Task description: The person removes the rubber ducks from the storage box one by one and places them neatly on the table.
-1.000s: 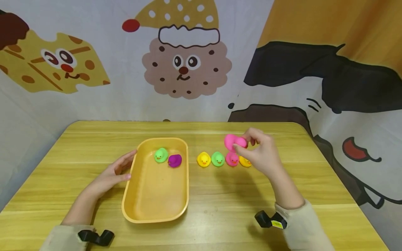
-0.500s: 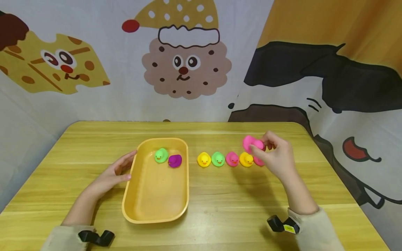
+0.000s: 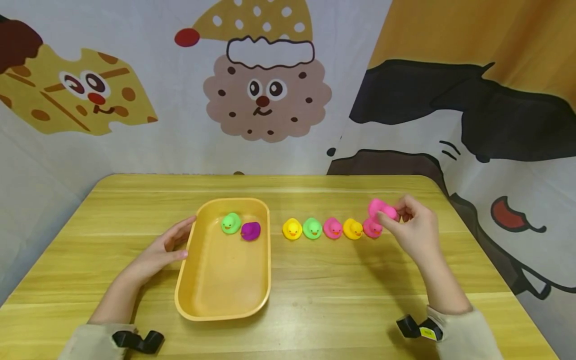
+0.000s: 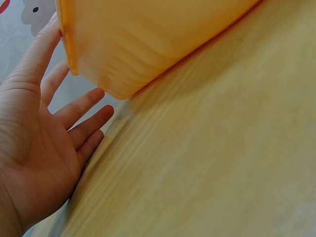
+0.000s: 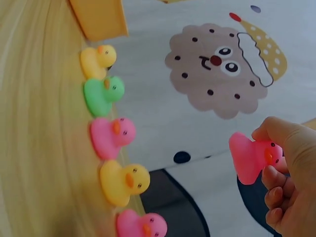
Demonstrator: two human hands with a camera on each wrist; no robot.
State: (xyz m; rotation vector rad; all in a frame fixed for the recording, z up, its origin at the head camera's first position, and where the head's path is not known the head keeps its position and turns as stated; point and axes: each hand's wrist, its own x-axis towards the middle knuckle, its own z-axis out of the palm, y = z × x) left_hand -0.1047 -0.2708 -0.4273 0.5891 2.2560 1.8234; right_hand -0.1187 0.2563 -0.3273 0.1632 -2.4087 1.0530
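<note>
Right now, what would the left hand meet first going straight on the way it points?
Probably the orange rectangular plastic tray: the left hand has fingers at its side, though depth is unclear.

An orange tray (image 3: pixel 225 285), touched at its left side by the left hand (image 3: pixel 159 254), holds a green duck (image 3: pixel 231 223) and a purple duck (image 3: pixel 251 231). Right of it stand five upright ducks (image 3: pixel 333 228); well right, the right hand (image 3: pixel 416 230) pinches a tilted pink duck (image 3: pixel 381 209).

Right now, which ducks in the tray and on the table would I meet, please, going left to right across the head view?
Green duck in the tray, purple duck beside it, yellow duck, second green duck, pink duck, second yellow duck, second pink duck.
</note>
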